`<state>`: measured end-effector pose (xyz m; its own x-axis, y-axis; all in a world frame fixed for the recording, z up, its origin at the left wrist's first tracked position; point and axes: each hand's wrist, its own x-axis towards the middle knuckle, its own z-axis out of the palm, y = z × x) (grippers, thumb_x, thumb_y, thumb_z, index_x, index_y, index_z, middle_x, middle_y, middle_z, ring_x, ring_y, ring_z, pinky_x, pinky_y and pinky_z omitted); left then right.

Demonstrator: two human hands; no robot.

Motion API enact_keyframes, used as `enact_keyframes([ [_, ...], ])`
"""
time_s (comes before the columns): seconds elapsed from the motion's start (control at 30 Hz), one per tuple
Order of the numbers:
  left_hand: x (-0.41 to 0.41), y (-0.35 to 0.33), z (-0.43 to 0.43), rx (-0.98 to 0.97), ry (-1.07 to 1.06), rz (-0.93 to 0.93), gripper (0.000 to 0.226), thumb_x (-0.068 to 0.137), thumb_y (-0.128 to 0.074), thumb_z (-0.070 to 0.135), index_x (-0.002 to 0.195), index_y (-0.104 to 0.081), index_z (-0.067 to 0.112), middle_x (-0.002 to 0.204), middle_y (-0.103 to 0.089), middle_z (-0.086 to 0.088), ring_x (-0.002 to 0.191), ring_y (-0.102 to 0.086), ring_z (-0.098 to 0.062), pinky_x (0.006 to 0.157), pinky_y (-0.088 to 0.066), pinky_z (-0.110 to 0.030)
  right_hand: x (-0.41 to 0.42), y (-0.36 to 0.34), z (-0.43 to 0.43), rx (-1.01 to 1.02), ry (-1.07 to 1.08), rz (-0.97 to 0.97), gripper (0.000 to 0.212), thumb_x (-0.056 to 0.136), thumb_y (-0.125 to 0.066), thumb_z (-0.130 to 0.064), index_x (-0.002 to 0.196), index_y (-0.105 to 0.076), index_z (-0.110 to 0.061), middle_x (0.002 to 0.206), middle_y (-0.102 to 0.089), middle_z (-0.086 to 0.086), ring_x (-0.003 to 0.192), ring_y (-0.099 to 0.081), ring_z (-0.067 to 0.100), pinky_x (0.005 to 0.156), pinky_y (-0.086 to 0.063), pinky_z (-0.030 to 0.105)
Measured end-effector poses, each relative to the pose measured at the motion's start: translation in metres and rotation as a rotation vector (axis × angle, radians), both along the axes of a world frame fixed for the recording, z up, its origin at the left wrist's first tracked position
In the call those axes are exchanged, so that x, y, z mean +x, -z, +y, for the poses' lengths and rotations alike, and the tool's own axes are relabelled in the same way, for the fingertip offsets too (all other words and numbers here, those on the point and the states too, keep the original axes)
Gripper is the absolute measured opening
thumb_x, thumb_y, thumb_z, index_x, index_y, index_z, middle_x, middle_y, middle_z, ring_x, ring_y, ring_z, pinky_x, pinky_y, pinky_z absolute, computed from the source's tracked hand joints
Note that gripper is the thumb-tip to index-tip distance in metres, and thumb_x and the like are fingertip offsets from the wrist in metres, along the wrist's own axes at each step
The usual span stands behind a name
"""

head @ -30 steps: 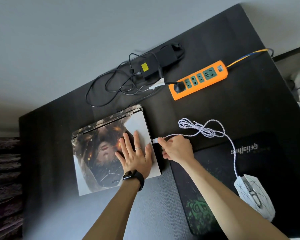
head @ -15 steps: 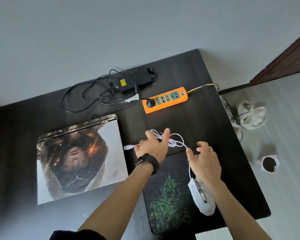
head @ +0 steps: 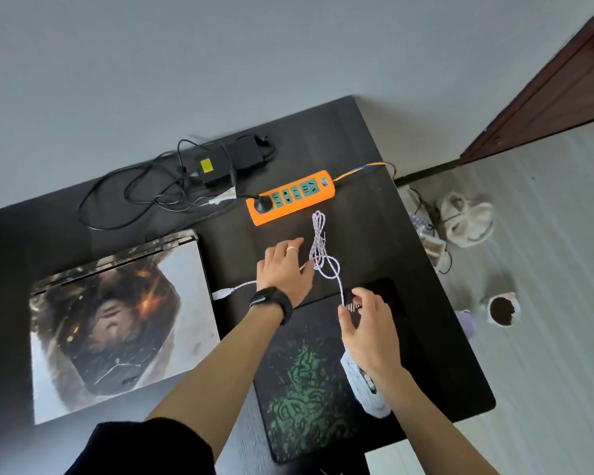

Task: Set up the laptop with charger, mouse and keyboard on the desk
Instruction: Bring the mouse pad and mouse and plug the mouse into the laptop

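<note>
— Where does the laptop (head: 117,323) sit?
— Closed, on the left part of the dark worktop (head: 367,132), its lid covered by a printed picture. The white plug (head: 220,294) of the mouse cable (head: 326,265) lies just beside its right edge; whether it is plugged in cannot be told.

— And the mouse (head: 367,389)?
— White, on the near right part of the black-and-green mouse pad (head: 302,389), partly under the right wrist.

— The hands?
— The left hand (head: 285,269), with a watch and a ring, lies flat and released over the cable near its looped bundle. The right hand (head: 367,327) pinches the cable just above the pad.

— Farther out?
— The black charger (head: 234,159) and its tangled cord lie at the far edge, an orange power strip (head: 290,197) to their right with one black plug in it.
</note>
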<state>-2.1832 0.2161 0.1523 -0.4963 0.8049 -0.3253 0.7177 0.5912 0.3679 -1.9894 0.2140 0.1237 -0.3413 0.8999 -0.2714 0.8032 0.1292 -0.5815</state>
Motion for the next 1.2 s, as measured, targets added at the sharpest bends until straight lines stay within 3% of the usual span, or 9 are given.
enact_keyframes([
  [0.13, 0.004, 0.007, -0.040, -0.034, 0.277, 0.143, 0.063, 0.096, -0.044, 0.040, 0.152, -0.015, 0.044, 0.159, -0.024, 0.005, 0.146, -0.022, -0.022, 0.116, -0.021, -0.043, 0.029, -0.006, -0.028, 0.151, -0.117, -0.050, 0.062, 0.087, -0.067, -0.050, 0.137, -0.053, -0.016, 0.139, -0.054, 0.004, 0.124, -0.051, 0.024, 0.095, -0.051, 0.038],
  [0.27, 0.013, 0.013, -0.064, -0.067, 0.280, 0.182, 0.076, 0.095, -0.045, 0.036, 0.152, 0.004, 0.045, 0.164, -0.003, 0.005, 0.151, -0.005, -0.024, 0.119, -0.012, -0.053, 0.054, -0.007, -0.055, 0.110, -0.136, -0.063, 0.081, 0.080, -0.068, -0.058, 0.146, -0.043, -0.017, 0.151, -0.043, 0.004, 0.135, -0.043, 0.024, 0.103, -0.046, 0.039],
  [0.37, 0.023, 0.012, -0.072, -0.058, 0.250, 0.193, 0.079, 0.091, -0.052, 0.034, 0.155, -0.005, 0.039, 0.164, -0.004, 0.000, 0.150, -0.009, -0.025, 0.118, -0.015, -0.055, 0.067, -0.005, -0.068, 0.090, -0.132, -0.105, 0.090, 0.076, -0.071, -0.059, 0.148, -0.039, -0.015, 0.149, -0.043, 0.007, 0.131, -0.045, 0.026, 0.100, -0.047, 0.041],
  [0.53, 0.049, 0.013, -0.117, -0.046, 0.251, 0.175, 0.083, 0.076, -0.068, 0.038, 0.149, -0.028, 0.038, 0.158, -0.024, -0.005, 0.143, -0.028, -0.031, 0.111, -0.031, -0.055, 0.075, -0.006, -0.079, 0.030, -0.102, -0.187, 0.086, 0.075, -0.071, -0.062, 0.140, -0.044, -0.013, 0.130, -0.054, 0.007, 0.110, -0.052, 0.026, 0.078, -0.055, 0.038],
  [0.6, 0.060, 0.012, -0.139, -0.157, 0.184, 0.141, 0.084, 0.077, -0.064, 0.046, 0.149, -0.021, 0.045, 0.161, -0.012, -0.002, 0.147, -0.016, -0.033, 0.112, -0.026, -0.058, 0.070, -0.010, -0.080, -0.005, -0.087, -0.201, 0.081, 0.075, -0.073, -0.060, 0.138, -0.046, -0.016, 0.127, -0.055, 0.005, 0.108, -0.050, 0.024, 0.071, -0.055, 0.034],
  [0.7, 0.073, 0.010, -0.159, -0.341, -0.160, 0.010, 0.088, 0.076, -0.057, 0.065, 0.147, -0.006, 0.055, 0.161, 0.012, 0.000, 0.148, 0.005, -0.036, 0.114, -0.017, -0.059, 0.060, -0.015, -0.080, -0.023, -0.065, -0.218, 0.077, 0.076, -0.073, -0.059, 0.135, -0.047, -0.017, 0.124, -0.055, 0.004, 0.106, -0.051, 0.024, 0.066, -0.055, 0.035],
  [0.77, 0.076, 0.009, -0.163, -0.390, -0.267, -0.052, 0.095, 0.073, -0.056, 0.074, 0.145, 0.005, 0.059, 0.159, 0.021, -0.004, 0.147, 0.012, -0.038, 0.113, -0.019, -0.057, 0.053, -0.018, -0.079, -0.027, -0.067, -0.232, 0.076, 0.076, -0.072, -0.061, 0.134, -0.047, -0.018, 0.122, -0.055, 0.003, 0.106, -0.051, 0.024, 0.064, -0.056, 0.036],
  [1.07, 0.064, 0.004, -0.165, -0.458, -0.188, -0.035, 0.107, 0.068, -0.061, 0.076, 0.141, 0.015, 0.062, 0.159, 0.020, -0.009, 0.146, 0.006, -0.036, 0.112, -0.025, -0.052, 0.019, -0.020, -0.087, -0.065, -0.072, -0.269, 0.078, 0.070, -0.075, -0.062, 0.127, -0.047, -0.017, 0.117, -0.052, 0.004, 0.103, -0.051, 0.026, 0.056, -0.047, 0.035],
  [1.2, 0.058, 0.000, -0.171, -0.458, -0.159, -0.107, 0.103, 0.076, -0.067, 0.059, 0.145, 0.010, 0.060, 0.160, 0.022, -0.005, 0.148, 0.009, -0.034, 0.115, -0.026, -0.049, 0.023, -0.019, -0.084, -0.071, -0.099, -0.245, 0.084, 0.068, -0.076, -0.065, 0.128, -0.047, -0.015, 0.119, -0.050, 0.005, 0.104, -0.051, 0.028, 0.066, -0.050, 0.040],
])
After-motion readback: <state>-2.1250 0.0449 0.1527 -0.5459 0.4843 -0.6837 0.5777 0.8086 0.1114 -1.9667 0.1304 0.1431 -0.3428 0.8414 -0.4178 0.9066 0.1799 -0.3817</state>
